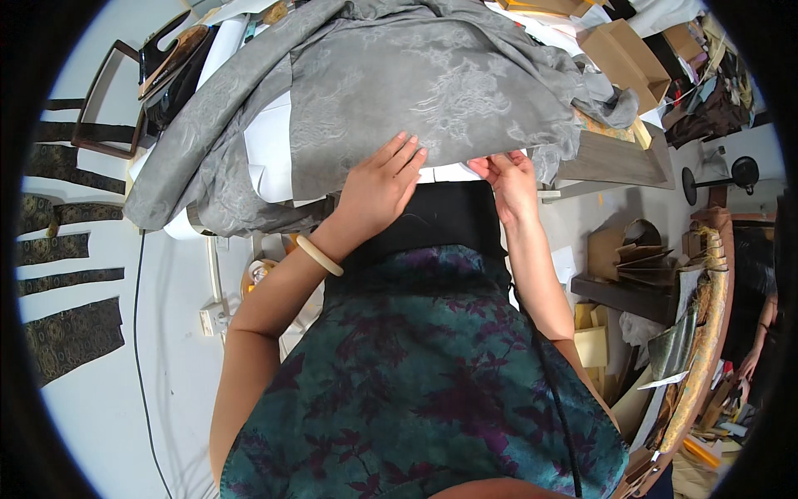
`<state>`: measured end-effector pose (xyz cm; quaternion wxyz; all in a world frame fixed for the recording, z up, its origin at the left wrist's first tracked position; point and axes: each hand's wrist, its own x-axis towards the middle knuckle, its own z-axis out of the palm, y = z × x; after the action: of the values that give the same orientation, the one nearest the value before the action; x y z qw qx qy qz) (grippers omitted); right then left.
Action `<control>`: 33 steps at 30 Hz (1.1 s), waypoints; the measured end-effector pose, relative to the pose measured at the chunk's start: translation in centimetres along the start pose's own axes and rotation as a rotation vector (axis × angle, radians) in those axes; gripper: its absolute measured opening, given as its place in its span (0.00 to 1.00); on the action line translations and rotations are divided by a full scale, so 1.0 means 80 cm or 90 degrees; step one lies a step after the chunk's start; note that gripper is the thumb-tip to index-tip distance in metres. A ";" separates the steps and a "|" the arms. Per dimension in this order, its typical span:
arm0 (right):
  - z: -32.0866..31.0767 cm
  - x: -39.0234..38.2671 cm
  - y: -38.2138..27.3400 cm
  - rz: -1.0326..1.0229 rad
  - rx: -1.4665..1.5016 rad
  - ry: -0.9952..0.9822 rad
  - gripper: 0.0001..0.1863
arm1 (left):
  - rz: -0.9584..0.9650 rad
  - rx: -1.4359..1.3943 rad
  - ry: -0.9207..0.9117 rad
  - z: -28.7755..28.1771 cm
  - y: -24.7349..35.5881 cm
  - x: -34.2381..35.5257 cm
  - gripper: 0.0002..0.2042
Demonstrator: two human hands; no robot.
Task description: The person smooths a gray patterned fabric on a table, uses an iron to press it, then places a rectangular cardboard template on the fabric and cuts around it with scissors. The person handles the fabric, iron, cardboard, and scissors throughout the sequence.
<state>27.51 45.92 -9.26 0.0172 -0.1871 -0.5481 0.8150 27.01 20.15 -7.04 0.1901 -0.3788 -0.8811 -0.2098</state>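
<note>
A wide piece of grey patterned fabric is spread over the table in front of me, with loose folds bunched at its left and right. My left hand lies flat on it near the front edge, fingers stretched out and a pale bangle on the wrist. At the fabric's front edge, to the right, my right hand pinches the edge between thumb and fingers. White paper shows beneath the fabric at the left, and a strip of white shows along the front edge between my hands.
Dark patterned cloth pieces hang on the left wall. A cardboard box stands at the back right. Rolls of fabric and folded brown card are stored at the right. Another bare arm shows at the far right.
</note>
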 end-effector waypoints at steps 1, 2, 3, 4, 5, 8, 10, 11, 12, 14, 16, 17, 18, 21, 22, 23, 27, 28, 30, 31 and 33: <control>-0.003 0.000 0.002 -0.005 0.006 -0.004 0.12 | -0.011 -0.029 0.013 0.001 0.005 -0.002 0.18; -0.005 0.000 0.003 -0.011 0.013 -0.008 0.11 | -0.023 -0.072 0.012 -0.001 0.006 -0.004 0.18; -0.005 -0.003 -0.002 0.006 -0.011 -0.003 0.10 | -0.055 -0.093 0.014 -0.004 0.003 -0.004 0.18; -0.001 -0.007 -0.012 0.022 -0.033 0.002 0.10 | -0.085 -0.112 0.016 -0.008 -0.009 -0.005 0.18; 0.000 -0.008 -0.016 0.038 -0.055 0.008 0.09 | -0.115 -0.131 0.017 -0.013 -0.021 -0.005 0.18; -0.021 -0.001 -0.018 -0.019 -0.201 0.025 0.12 | -0.177 -0.054 -0.037 -0.027 -0.064 0.001 0.27; -0.032 -0.002 -0.021 -0.090 -0.284 0.073 0.12 | -0.180 0.011 -0.089 -0.024 -0.075 -0.008 0.33; -0.036 -0.003 -0.021 -0.126 -0.326 0.096 0.12 | -0.167 0.018 -0.097 -0.019 -0.078 -0.018 0.35; -0.033 -0.008 -0.023 -0.237 -0.410 0.108 0.11 | -0.152 0.026 -0.106 -0.016 -0.081 -0.021 0.37; -0.024 -0.021 -0.032 -0.462 -0.576 0.129 0.09 | -0.160 0.026 -0.129 -0.016 -0.083 -0.025 0.37; -0.020 -0.018 -0.053 -0.688 -0.770 0.023 0.16 | -0.163 0.027 -0.150 -0.018 -0.083 -0.024 0.37; -0.018 -0.013 -0.058 -0.683 -0.845 -0.030 0.20 | -0.164 0.031 -0.158 -0.019 -0.083 -0.023 0.37; -0.016 -0.008 -0.062 -0.678 -0.918 -0.086 0.23 | -0.165 0.036 -0.165 -0.020 -0.084 -0.022 0.37; -0.037 0.009 -0.043 -0.565 -0.962 -0.201 0.33 | -0.157 0.031 -0.169 -0.021 -0.086 -0.022 0.37; -0.039 0.007 -0.038 -0.560 -0.955 -0.195 0.33 | -0.156 0.024 -0.168 -0.022 -0.086 -0.023 0.37; -0.039 0.004 -0.035 -0.556 -0.947 -0.190 0.33 | -0.156 0.016 -0.167 -0.023 -0.085 -0.024 0.37; -0.043 0.001 -0.021 -0.595 -0.921 -0.125 0.34 | -0.146 -0.032 -0.162 -0.028 -0.084 -0.018 0.37; -0.041 0.001 -0.018 -0.636 -0.909 -0.092 0.34 | -0.136 -0.040 -0.155 -0.027 -0.086 -0.016 0.37; -0.044 -0.001 -0.009 -0.658 -0.902 -0.066 0.34 | -0.127 -0.036 -0.164 -0.029 -0.087 -0.013 0.37; -0.046 -0.002 -0.005 -0.668 -0.899 -0.052 0.34 | -0.122 -0.036 -0.169 -0.030 -0.087 -0.011 0.37; -0.045 -0.006 0.000 -0.674 -0.915 -0.029 0.35 | -0.128 -0.050 -0.169 -0.031 -0.088 -0.009 0.36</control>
<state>29.15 48.96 -10.30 0.2589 0.1409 -0.9415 0.1634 22.63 14.08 -6.92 0.0346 -0.3200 -0.9231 -0.2102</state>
